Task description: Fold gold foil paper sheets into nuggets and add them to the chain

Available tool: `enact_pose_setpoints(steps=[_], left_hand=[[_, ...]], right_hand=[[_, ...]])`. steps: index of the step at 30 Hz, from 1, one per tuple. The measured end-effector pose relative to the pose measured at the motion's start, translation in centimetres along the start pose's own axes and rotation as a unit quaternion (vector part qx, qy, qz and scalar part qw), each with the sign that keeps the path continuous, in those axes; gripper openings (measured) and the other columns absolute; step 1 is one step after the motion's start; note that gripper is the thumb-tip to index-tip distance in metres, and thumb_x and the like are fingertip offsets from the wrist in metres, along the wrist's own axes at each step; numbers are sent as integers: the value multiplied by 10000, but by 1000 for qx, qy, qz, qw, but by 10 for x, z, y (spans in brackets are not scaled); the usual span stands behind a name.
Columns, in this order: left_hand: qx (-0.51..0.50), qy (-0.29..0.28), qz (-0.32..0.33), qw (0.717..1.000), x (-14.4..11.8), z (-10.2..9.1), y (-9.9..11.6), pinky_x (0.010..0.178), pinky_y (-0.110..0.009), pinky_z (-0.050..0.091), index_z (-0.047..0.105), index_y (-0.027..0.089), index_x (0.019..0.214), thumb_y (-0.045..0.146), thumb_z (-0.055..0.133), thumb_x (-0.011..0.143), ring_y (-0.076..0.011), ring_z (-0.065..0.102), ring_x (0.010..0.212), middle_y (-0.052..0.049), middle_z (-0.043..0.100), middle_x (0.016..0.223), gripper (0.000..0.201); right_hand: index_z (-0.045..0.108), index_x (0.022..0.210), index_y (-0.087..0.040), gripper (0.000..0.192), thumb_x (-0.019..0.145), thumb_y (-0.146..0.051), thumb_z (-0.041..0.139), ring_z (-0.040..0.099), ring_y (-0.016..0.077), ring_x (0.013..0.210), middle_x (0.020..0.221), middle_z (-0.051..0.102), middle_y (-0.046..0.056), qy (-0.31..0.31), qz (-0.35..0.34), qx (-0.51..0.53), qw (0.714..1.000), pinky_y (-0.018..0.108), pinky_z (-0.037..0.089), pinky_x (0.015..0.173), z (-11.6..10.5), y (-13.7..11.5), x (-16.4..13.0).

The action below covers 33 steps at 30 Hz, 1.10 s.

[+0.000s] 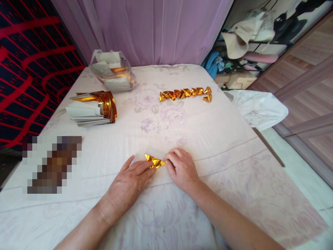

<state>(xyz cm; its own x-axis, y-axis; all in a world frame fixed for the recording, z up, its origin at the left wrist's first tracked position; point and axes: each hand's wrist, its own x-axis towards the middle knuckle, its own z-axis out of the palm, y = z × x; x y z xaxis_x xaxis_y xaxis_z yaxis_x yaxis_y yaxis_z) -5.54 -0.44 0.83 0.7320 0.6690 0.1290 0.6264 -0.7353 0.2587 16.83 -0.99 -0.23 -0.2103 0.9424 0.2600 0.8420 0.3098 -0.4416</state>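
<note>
Two hands, left hand (pixel 130 182) and right hand (pixel 182 168), pinch one folded gold foil piece (pixel 154 161) flat on the cloth.

A pixelated brown-and-grey blurred patch (pixel 52 165) hides something; fingertips cover part of the folded gold foil paper (pixel 155 161).

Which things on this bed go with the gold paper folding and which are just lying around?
In use: the gold paper piece pressed between the left hand and right hand; the row of folded gold pieces; the stack of gold sheets; the plastic bag of sheets.

Lying about: the white cloth at the bed's edge; the hat and clothes on the shelf.
</note>
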Motion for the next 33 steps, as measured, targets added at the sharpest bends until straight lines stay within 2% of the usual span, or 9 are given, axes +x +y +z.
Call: enact_pose_setpoints(steps=[8, 13, 16, 20, 23, 27, 33], left_hand=[[17, 28, 38, 999, -2, 2, -5, 1155, -398, 287, 642, 264, 1213, 305, 400, 1024, -148, 599, 1181, -12, 671, 1274, 310], [13, 22, 32, 999, 1, -2, -1, 1152, -434, 302, 650, 254, 1197, 286, 453, 1004, -174, 613, 1159, -10, 675, 1263, 278], [23, 29, 31, 999, 2, -1, 0, 1157, -479, 293, 653, 250, 1201, 266, 503, 979, -222, 576, 1219, -18, 675, 1259, 268], [5, 30, 33, 999, 5, 3, -4, 1176, -504, 257, 655, 237, 1186, 236, 503, 974, -230, 520, 1293, -26, 689, 1206, 261], [-36, 22, 37, 998, 9, 5, -10, 1175, -491, 266, 661, 238, 1148, 230, 474, 985, -194, 559, 1244, -22, 696, 1144, 249], [-70, 37, 38, 996, 12, 5, -14, 1158, -479, 303, 662, 237, 1118, 213, 463, 982, -174, 588, 1186, -38, 685, 1145, 242], [-79, 65, 21, 995, 14, 7, -15, 1125, -454, 368, 636, 237, 1197, 225, 496, 971, -176, 630, 1119, -51, 692, 1173, 266]], right_hand=[[653, 831, -211, 127, 855, -122, 566, 549, 194, 852, 865, 616, 36, 8, -2, -4, 1000, 329, 374, 753, 2, 0, -1], [677, 1051, -237, 224, 897, -129, 554, 538, 206, 929, 1045, 646, 60, 18, -69, -62, 996, 348, 371, 795, 2, -3, -7], [689, 1087, -284, 252, 913, -146, 570, 526, 201, 947, 1089, 645, 49, 24, -103, -85, 991, 347, 368, 804, 3, -5, -9], [707, 1083, -297, 267, 906, -141, 584, 519, 200, 937, 1060, 646, 46, 18, -101, -82, 991, 342, 370, 793, 5, -3, -8], [711, 1079, -287, 279, 887, -128, 585, 516, 202, 935, 1056, 642, 47, 8, -104, -74, 992, 341, 372, 790, 4, -2, -7], [697, 1099, -249, 277, 856, -147, 610, 510, 210, 939, 1055, 631, 57, -5, -111, -69, 991, 345, 372, 791, 0, -5, -6], [705, 1068, -234, 218, 878, -189, 606, 494, 193, 838, 910, 617, 48, 2, -108, -80, 991, 330, 362, 740, -3, -9, -6]])
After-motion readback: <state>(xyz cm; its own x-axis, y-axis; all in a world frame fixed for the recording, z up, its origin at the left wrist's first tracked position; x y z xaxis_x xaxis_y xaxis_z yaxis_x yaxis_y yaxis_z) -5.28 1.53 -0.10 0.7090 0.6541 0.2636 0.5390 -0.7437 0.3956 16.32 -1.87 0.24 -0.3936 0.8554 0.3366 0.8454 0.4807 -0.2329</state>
